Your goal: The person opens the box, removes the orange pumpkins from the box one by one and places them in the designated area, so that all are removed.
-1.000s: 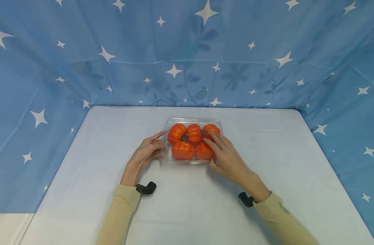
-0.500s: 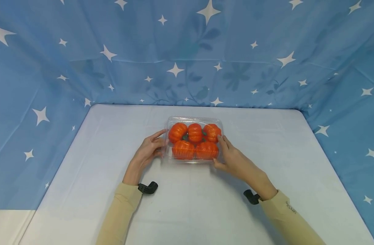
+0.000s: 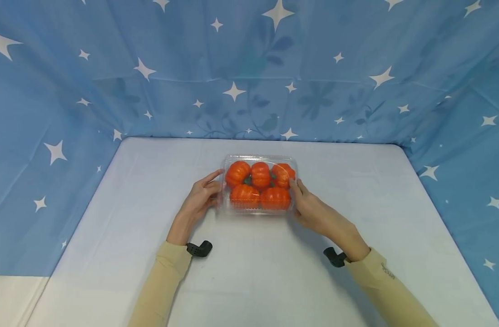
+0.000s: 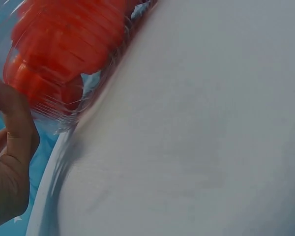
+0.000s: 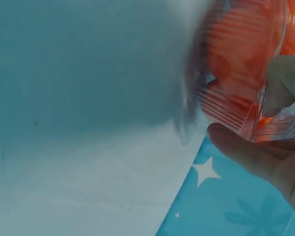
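A clear plastic clamshell container (image 3: 257,212) sits on the white table in the head view. Through its lid show several ribbed orange-red vegetables (image 3: 245,196) with green stems, resembling bell peppers. At the container's left side, my left hand (image 3: 200,194) holds the edge, its index finger stretched along the rim and the others bent. My right hand (image 3: 314,211) pinches the right edge, fingertips over the rim. In the right wrist view, a bent finger (image 5: 282,86) presses the lid's edge and the thumb (image 5: 241,150) lies near the lower corner. Ribbed plastic walls catch the light in both wrist views.
The white-covered table (image 3: 249,272) spreads around the container. A blue curtain with white stars (image 3: 249,68) hangs behind the table and along both sides. Black wrist cameras (image 3: 200,248) sit on both wrists.
My right hand has moved off the lid's top to the container's right edge, and its thumb has shifted up from the front corner. The left hand stays at the left side.
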Motion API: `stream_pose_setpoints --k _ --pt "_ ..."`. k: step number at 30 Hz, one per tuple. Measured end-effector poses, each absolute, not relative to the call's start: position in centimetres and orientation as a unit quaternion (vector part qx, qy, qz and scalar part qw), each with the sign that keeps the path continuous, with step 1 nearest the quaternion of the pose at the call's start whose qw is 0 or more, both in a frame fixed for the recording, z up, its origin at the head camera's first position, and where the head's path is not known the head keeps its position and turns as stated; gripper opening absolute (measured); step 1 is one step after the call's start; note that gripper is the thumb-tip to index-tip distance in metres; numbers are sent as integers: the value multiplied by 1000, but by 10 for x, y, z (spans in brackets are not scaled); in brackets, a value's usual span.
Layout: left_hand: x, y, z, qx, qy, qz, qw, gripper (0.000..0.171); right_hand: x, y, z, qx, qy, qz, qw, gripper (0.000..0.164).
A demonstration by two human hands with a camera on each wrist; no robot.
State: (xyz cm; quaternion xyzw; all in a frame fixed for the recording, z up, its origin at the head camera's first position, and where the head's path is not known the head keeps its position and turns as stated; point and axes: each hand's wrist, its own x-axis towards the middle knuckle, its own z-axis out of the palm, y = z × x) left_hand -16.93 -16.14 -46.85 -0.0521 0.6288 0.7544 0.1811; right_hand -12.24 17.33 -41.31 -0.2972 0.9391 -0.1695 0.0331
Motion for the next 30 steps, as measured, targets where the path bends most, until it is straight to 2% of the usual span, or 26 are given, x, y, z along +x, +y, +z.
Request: stream_pose_setpoints --k 5,9,16,20,24,30 --pt "-168 -164 -468 -48 641 743 185 59 -126 174 -414 -293 943 -157 -19 67" --pt "-170 -163 -468 -46 643 741 187 59 -127 179 -413 -273 949 -150 -57 73" --pt "-174 -160 -468 -47 640 745 183 60 -142 197 -410 -272 926 -258 -48 78" --pt "-173 -161 -467 -49 636 747 186 62 -152 200 -414 -272 905 -316 -80 81" --pt "-171 -162 -466 -44 637 746 188 58 -165 197 -416 -257 887 -364 -122 75" --pt "-172 -163 -466 -40 636 747 188 55 -191 192 -410 -206 874 -416 -143 55"
